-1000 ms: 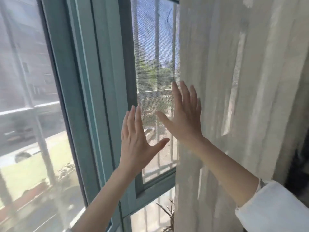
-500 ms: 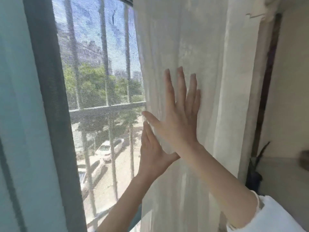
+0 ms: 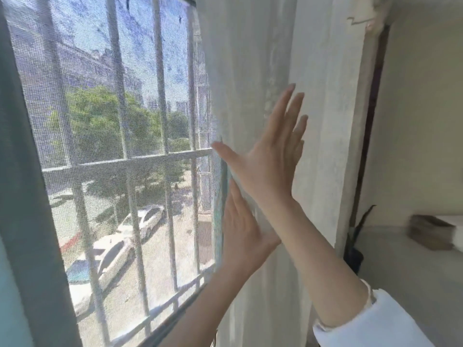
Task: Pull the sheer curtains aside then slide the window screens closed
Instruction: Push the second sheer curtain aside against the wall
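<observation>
Now both hands are spread flat with fingers extended, gripping nothing. The right hand point(image 3: 269, 156) presses open-palmed against the sheer curtain point(image 3: 260, 71), thumb pointing toward the mesh, its forearm running down to a white sleeve point(image 3: 375, 321) at the lower right corner of the view. The left hand point(image 3: 241, 234) sits just below it, palm forward and fingers up, at the curtain's left edge where the cloth meets the window screen point(image 3: 112, 146); whether it touches mesh or fabric cannot be told. The screen fills the left and centre of the window, its teal frame point(image 3: 27, 196) along the left edge. The curtain hangs bunched at the window's right side. Through the mesh show metal bars point(image 3: 160, 96), trees and parked cars point(image 3: 140, 221). A ledge point(image 3: 400, 259) lies at far right.
</observation>
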